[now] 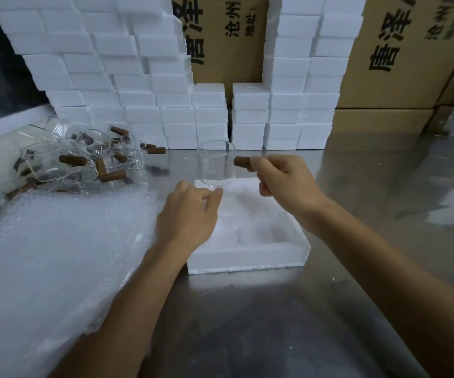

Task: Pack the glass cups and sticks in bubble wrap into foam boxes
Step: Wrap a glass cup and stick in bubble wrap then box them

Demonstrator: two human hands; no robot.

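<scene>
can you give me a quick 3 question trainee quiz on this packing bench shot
1. True or false: the right hand holds a brown stick.
2. Where does the upright glass cup stand? A) at the far edge of the open foam box B) on the bubble wrap C) on the cardboard cartons
3. Fill in: the left hand rests over the foam ___.

Key: 1 true; 2 A; 3 box.
</scene>
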